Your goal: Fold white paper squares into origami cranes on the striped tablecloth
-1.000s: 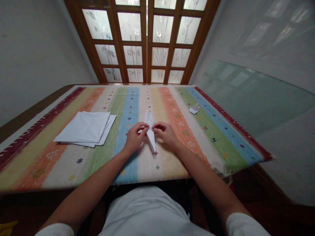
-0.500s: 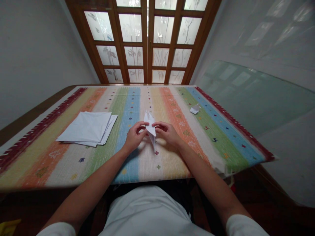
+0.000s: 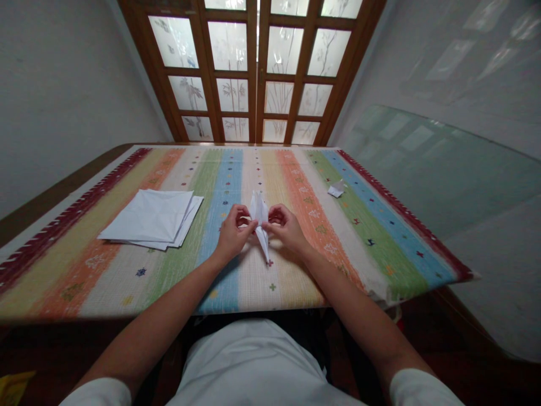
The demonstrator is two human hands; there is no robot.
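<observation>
A folded white paper piece (image 3: pixel 261 210), narrow and pointed at both ends, is between my hands over the middle of the table. My left hand (image 3: pixel 235 230) pinches its left edge, thumb pressed near the centre. From the other side, my right hand (image 3: pixel 287 228) grips the right edge with thumb and curled fingers. One sharp point of the paper hangs toward me, just above or touching the cloth. The fingers behind the paper are partly hidden.
Left of my hands lies a stack of creased white paper sheets (image 3: pixel 147 217). A small folded white paper (image 3: pixel 336 189) sits at the right on the striped tablecloth (image 3: pixel 177 282). Beyond the table stand wooden doors (image 3: pixel 256 84) with frosted panes; a glass panel (image 3: pixel 422 163) leans at right.
The top flap that was folded down toward me now stands up, away from me. Both thumbs have moved slightly down toward the middle of the paper.
</observation>
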